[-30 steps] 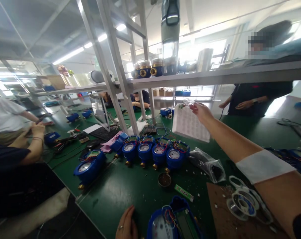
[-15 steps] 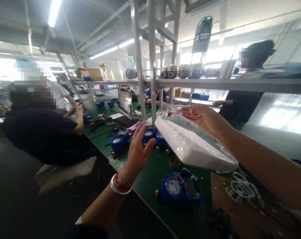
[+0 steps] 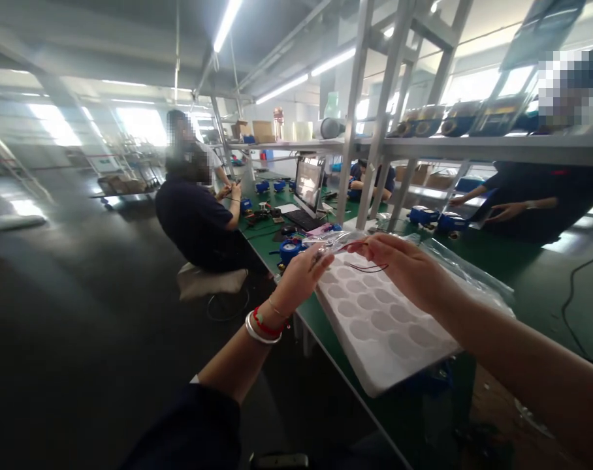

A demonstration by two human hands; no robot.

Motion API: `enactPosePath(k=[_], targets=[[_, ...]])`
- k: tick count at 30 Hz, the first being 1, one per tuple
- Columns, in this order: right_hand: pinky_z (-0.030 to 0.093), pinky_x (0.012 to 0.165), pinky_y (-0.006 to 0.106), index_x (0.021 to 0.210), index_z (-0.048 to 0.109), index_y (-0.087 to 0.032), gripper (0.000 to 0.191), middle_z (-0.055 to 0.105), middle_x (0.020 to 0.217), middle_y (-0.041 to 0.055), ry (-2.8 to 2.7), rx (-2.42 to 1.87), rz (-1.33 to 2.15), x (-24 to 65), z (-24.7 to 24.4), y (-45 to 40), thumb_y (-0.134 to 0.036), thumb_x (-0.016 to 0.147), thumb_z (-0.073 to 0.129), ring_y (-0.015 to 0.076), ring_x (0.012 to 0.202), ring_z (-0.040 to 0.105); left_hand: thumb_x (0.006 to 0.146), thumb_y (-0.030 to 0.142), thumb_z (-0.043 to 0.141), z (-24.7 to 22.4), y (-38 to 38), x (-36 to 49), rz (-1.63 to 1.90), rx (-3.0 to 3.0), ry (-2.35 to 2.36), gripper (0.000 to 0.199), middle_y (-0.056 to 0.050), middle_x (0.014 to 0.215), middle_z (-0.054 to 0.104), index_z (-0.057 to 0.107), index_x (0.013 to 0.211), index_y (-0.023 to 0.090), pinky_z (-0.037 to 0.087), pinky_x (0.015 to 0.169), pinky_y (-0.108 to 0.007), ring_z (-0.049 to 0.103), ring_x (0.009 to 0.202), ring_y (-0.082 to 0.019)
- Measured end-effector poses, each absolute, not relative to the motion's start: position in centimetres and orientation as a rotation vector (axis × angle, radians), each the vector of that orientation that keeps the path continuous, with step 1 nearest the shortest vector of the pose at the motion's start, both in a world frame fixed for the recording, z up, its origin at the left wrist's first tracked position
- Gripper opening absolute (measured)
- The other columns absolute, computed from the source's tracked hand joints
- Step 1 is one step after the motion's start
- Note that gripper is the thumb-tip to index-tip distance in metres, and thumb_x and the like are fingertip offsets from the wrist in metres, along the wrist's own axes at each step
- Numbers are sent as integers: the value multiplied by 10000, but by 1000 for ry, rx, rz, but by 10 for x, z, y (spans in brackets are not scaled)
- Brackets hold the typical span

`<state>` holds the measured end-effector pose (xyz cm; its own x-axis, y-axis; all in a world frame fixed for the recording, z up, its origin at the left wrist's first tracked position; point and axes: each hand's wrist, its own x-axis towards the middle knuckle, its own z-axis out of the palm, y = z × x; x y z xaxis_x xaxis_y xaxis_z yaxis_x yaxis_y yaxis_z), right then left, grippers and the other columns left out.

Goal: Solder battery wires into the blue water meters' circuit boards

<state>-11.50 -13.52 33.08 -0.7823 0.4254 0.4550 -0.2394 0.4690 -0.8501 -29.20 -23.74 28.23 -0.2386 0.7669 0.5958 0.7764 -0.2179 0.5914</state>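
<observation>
A white foam tray (image 3: 369, 307) with rows of round recesses is held tilted over the bench. Clear plastic film (image 3: 333, 243) lies about its far edge and along its right side. My left hand (image 3: 301, 277) is closed on the film at the tray's far left corner. Thin red and dark wires (image 3: 369, 267) hang from my right hand (image 3: 404, 264), whose fingers are pinched together over the tray, close to the film. Whether those fingers also grip the film or tray, I cannot tell. Beyond my left hand stands a blue water meter (image 3: 290, 249).
A monitor (image 3: 309, 184) with a keyboard stands farther along the green bench (image 3: 526, 267). Metal posts (image 3: 382, 117) carry a shelf (image 3: 473, 151) with meters on it. A seated co-worker (image 3: 193, 215) is at the left; another person (image 3: 531, 196) stands across the bench. More blue meters (image 3: 438, 219) sit beyond the tray.
My left hand has closed from open onto the film. The tray has tipped so its recessed face shows, now covering the near meter. The view has swung left.
</observation>
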Motion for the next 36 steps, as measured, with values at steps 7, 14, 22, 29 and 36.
enactPosePath(k=[7, 14, 22, 29, 36], targets=[[368, 954, 371, 733, 589, -207, 322, 622, 1128, 25, -2296, -115, 1217, -116, 322, -153, -431, 933, 473, 226, 1108, 533, 955, 392, 372, 270, -245, -288, -1760, -1711, -1943, 392, -65, 1186, 650, 613, 1194, 197, 454, 959, -305, 595, 1101, -195], [433, 873, 342, 951, 664, -233, 275, 605, 1203, 40, -2513, -53, 1141, -106, 328, -175, -402, 952, 447, 212, 1095, 540, 923, 461, 392, 273, -247, -313, -2327, -1380, -1938, 431, -76, 888, 715, 673, 955, 136, 524, 689, -255, 660, 744, -147], [445, 888, 316, 965, 651, -252, 224, 596, 1231, 12, -2389, -7, 1336, -113, 313, -190, -360, 963, 455, 186, 1092, 559, 895, 508, 420, 253, -262, -332, -2498, -1272, -1931, 426, -79, 831, 710, 636, 892, 141, 531, 676, -259, 689, 770, -168], [446, 883, 303, 984, 648, -241, 232, 628, 1142, 25, -2449, 175, 1271, -124, 312, -213, -307, 976, 426, 173, 1062, 564, 921, 489, 376, 252, -286, -343, -2108, -1120, -2080, 423, -52, 710, 681, 613, 817, 154, 477, 573, -231, 676, 674, -164], [446, 879, 293, 996, 648, -229, 245, 621, 1152, 33, -2444, 223, 1294, -130, 310, -220, -283, 982, 409, 168, 1055, 564, 955, 397, 328, 248, -304, -352, -1778, -972, -2078, 384, -57, 848, 702, 625, 874, 168, 477, 768, -266, 655, 802, -161]])
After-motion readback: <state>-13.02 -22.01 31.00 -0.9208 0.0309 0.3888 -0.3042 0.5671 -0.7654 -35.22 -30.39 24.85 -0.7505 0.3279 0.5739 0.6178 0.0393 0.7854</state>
